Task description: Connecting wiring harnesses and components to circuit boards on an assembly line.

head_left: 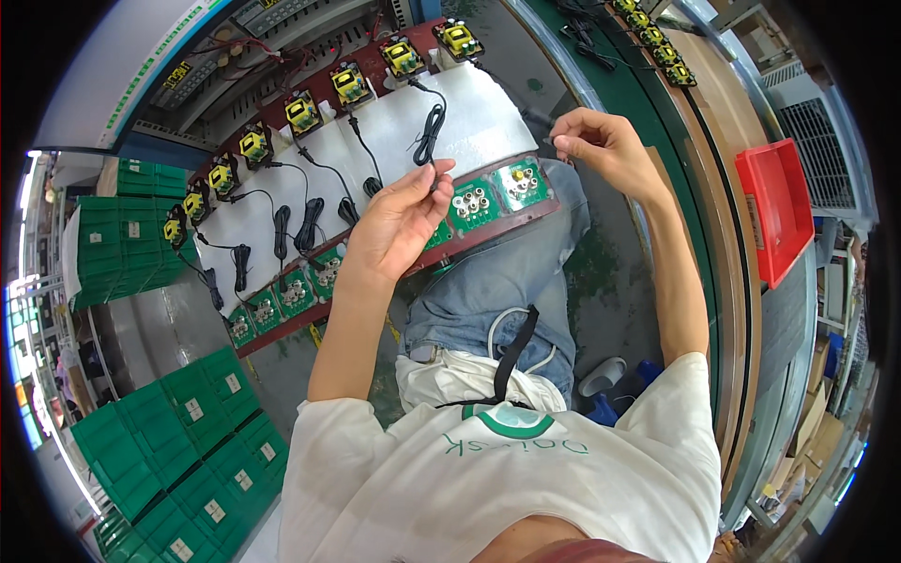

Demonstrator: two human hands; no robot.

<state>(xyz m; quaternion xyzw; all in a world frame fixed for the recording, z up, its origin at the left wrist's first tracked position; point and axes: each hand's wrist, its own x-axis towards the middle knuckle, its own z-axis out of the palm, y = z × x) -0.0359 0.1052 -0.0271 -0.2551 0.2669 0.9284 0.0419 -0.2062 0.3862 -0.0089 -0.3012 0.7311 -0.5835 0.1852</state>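
Note:
My left hand (404,220) is closed in a pinch on the lower end of a black cable, whose tied bundle (431,131) lies on the white sheet (488,113). Off the sheet's right edge, my right hand (610,150) pinches another black cable (539,118), which looks blurred and runs back toward the rightmost yellow-and-black circuit board (458,39). Several such boards stand in a row along the far side of a dark red fixture (507,223). Green circuit boards (475,208) with round metal connectors line its near side, some hidden by my left hand and forearm.
Test equipment with wires (272,56) stands behind the fixture. Green crates (188,413) are stacked at the left. A green conveyor (690,225) runs along the right, carrying more yellow boards (657,42). A red bin (774,211) sits beyond it. My legs are under the fixture.

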